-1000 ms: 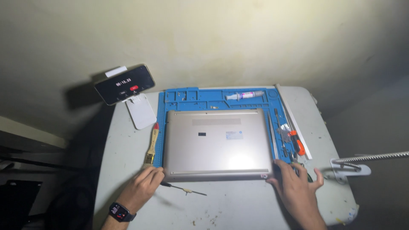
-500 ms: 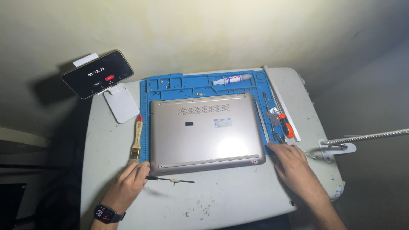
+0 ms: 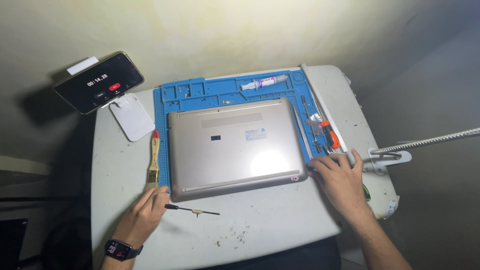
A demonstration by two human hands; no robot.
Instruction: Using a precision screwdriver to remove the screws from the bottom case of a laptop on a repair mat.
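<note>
Left hand fingers curled, touching thin screwdriver handle, right hand fingers spread, holding nothing, beside gold laptop corner, small tools just beyond fingertips

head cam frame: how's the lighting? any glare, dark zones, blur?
Head view: one light from above, falling off hard toward the edges; bright glare patch on the laptop near its front right corner; room left and right of the table almost black; soft shadows under the left hand and right hand; phone screen readable; focus sharp, no motion blur; slight wide-angle bend at the table's edges.
</note>
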